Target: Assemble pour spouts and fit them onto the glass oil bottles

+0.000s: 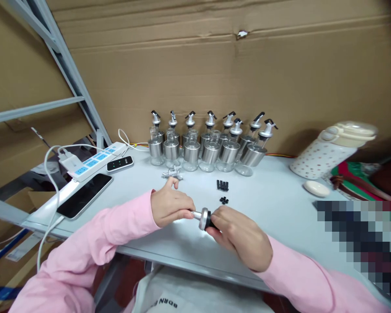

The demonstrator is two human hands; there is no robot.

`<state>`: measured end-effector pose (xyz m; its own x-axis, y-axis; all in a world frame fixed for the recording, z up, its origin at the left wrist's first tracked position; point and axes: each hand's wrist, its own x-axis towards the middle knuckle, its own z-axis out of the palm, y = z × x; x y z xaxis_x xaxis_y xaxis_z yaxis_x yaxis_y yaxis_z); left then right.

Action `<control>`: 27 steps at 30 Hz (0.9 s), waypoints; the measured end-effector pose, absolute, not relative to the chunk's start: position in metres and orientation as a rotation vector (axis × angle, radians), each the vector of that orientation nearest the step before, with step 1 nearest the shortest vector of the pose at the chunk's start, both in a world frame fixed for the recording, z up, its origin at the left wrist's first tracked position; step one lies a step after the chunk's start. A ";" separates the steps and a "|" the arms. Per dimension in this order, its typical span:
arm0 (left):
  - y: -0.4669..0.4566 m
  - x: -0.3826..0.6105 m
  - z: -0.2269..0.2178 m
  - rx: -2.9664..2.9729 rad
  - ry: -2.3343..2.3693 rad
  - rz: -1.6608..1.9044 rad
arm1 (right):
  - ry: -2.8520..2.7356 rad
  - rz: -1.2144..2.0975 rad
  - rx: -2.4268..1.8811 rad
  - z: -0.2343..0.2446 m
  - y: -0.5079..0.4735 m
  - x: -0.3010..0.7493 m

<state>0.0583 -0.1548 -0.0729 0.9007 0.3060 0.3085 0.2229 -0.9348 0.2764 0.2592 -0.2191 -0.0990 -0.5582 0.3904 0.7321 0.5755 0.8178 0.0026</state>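
Between my two hands, above the front of the table, is a silver pour spout (202, 219) with a black stopper end. My left hand (172, 203) pinches its thin tip between thumb and fingers. My right hand (241, 234) is closed around the black stopper, which is partly hidden by the fingers. Just beyond my left hand lie several loose silver spout parts (172, 172). Ahead of my right hand are a small group of black strips (222, 185) and a cluster of little black caps (224, 200).
Glass-and-steel oil bottles (211, 152) stand in rows at the back, several topped with spouts. To the left are a power strip (99, 161), a phone (85, 195) and a small black device (120, 164). A dotted flask (329, 150) and a white oval object (316, 188) are on the right.
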 end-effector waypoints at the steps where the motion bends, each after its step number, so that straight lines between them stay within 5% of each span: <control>1: -0.156 0.058 -0.072 2.785 0.404 0.496 | -2.256 -0.347 -0.715 -0.099 -0.219 0.260; 9: -0.149 0.048 -0.072 2.447 0.396 0.519 | -2.230 -0.334 -0.584 -0.093 -0.225 0.258; 15: -0.086 -0.008 -0.076 2.429 1.075 0.822 | -2.170 -0.321 -0.698 -0.083 -0.224 0.273; 20: -0.052 -0.017 -0.110 2.562 1.548 0.641 | -2.243 -0.360 -0.829 -0.095 -0.210 0.276; 27: -0.044 -0.005 -0.145 2.546 1.638 0.517 | -2.341 -0.088 -0.989 -0.110 -0.206 0.271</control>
<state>-0.0054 -0.0440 -0.1451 0.3755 0.8949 0.2410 0.8712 -0.4296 0.2376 0.2708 -0.2058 -0.1104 -0.5499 0.6344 0.5432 0.6735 0.7215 -0.1608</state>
